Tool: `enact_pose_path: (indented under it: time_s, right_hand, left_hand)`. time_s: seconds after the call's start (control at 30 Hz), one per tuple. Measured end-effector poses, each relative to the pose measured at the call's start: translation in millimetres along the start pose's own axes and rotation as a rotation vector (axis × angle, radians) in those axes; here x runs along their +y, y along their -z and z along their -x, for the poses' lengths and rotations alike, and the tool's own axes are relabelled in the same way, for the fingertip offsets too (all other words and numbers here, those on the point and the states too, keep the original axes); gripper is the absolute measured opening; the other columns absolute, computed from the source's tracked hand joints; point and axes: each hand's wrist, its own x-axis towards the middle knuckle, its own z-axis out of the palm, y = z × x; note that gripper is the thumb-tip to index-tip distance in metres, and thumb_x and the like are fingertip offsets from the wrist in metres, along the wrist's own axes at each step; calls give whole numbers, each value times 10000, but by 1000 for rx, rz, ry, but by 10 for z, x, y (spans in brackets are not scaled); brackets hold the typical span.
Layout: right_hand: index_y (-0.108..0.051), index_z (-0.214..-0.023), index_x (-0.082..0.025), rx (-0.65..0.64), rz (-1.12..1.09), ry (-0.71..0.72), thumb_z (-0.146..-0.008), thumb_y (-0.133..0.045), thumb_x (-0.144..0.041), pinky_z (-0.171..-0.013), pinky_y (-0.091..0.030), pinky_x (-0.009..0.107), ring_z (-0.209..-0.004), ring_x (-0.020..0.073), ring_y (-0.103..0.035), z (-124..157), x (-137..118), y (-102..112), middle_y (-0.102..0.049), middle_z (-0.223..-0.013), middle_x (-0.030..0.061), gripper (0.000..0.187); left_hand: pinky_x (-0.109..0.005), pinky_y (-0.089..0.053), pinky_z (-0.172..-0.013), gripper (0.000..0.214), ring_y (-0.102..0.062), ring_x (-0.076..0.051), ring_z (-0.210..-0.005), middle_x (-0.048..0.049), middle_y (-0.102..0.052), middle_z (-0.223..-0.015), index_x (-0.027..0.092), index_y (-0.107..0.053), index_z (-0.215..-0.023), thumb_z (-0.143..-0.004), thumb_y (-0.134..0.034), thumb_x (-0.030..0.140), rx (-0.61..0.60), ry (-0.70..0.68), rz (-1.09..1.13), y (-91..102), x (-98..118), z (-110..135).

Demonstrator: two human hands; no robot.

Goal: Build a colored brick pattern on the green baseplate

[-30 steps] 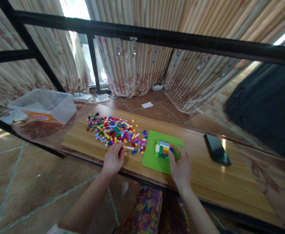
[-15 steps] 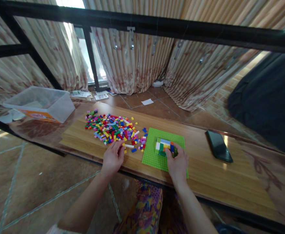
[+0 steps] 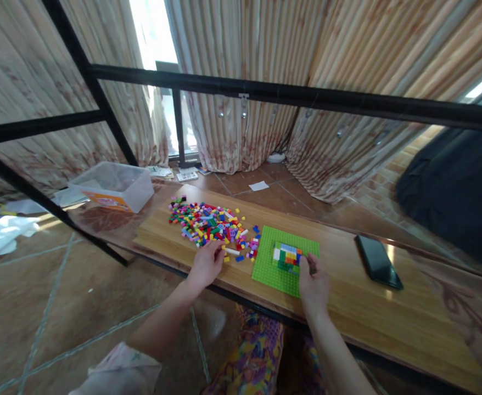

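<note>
My left hand (image 3: 208, 266) is at the near edge of a heap of small toy bricks (image 3: 212, 219). Its thumb and fingertips are closed together beside a yellow brick and a long white brick (image 3: 230, 250); whatever they pinch is hidden. My right hand (image 3: 315, 285) is over the right side of a green baseplate (image 3: 272, 271), its fingers curled and the thumb apart from them. Just left of those fingers sits a low build of white, blue, green, orange, yellow and red bricks (image 3: 288, 255), attached to the baseplate.
A black phone (image 3: 379, 261) lies on the wooden board (image 3: 389, 318) to the right. Back left stands a clear plastic box (image 3: 117, 186) with an orange label. A black metal rail (image 3: 265, 90) crosses beyond the table, with striped curtains (image 3: 241, 131) behind it.
My right thumb has come off the top of the brick build, and that hand has moved slightly right of it. My left hand stays by the heap. The camera view has shifted.
</note>
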Motion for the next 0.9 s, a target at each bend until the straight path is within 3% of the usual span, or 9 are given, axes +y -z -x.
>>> enact_pose_path:
  time_s: [0.1, 0.23, 0.33, 0.47, 0.6, 0.73, 0.9]
  right_hand:
    - [-641, -1128, -93, 50, 25, 101, -874, -491, -480, -905, -433, 447, -1006, 281, -593, 105, -118, 33, -669, -1103, 197, 487]
    - [-689, -1011, -182, -149, -5, 368, -904, -494, -410, -936, -434, 427, -1020, 249, -587, 386, -381, -83, -691, -1053, 114, 319]
    - [-694, -992, -198, -285, -45, 419, -923, -481, -360, -925, -449, 415, -1007, 233, -594, 580, -552, -273, -696, -1032, 96, 276]
    - [-693, -964, -197, -362, -131, 437, -929, -472, -327, -903, -464, 386, -972, 215, -613, 672, -753, -532, -708, -999, 85, 259]
    - [-695, -957, -188, -418, -132, 433, -920, -476, -316, -872, -474, 353, -936, 204, -629, 564, -931, -756, -713, -986, 79, 256]
    - [-699, -993, -167, -525, 42, 466, -918, -440, -254, -818, -483, 314, -901, 193, -637, 314, -1054, -986, -707, -981, 84, 283]
    - [-721, -991, -205, -606, 138, 539, -901, -456, -196, -872, -448, 301, -952, 186, -622, -14, -1226, -1311, -700, -1023, 64, 280]
  left_hand:
    - [-322, -514, -808, 190, -621, -187, -878, -65, -654, -941, 166, -598, -1030, -884, -477, 168, -36, -31, -21, 26, -34, -32]
    - [-323, -516, -830, 274, -614, -187, -911, -67, -634, -1015, 188, -530, -1165, -902, -455, 176, -75, -83, -99, 6, -42, -44]
    - [-327, -514, -834, 301, -606, -194, -932, -79, -617, -1050, 179, -495, -1215, -926, -413, 185, -120, -152, -219, -29, -12, -20]
    - [-318, -509, -786, 240, -594, -202, -914, -83, -614, -1006, 162, -529, -1126, -945, -374, 194, -148, -212, -350, -59, 35, 30]
    - [-305, -495, -759, 165, -584, -196, -876, -75, -616, -955, 166, -546, -938, -939, -385, 201, -151, -216, -403, -69, 36, 57]
    - [-308, -492, -753, 128, -578, -194, -865, -78, -612, -955, 169, -538, -922, -916, -414, 199, -144, -224, -410, -84, 13, 67]
    - [-312, -496, -744, 127, -580, -192, -853, -80, -607, -938, 173, -521, -886, -913, -402, 210, -121, -200, -385, -101, 10, 65]
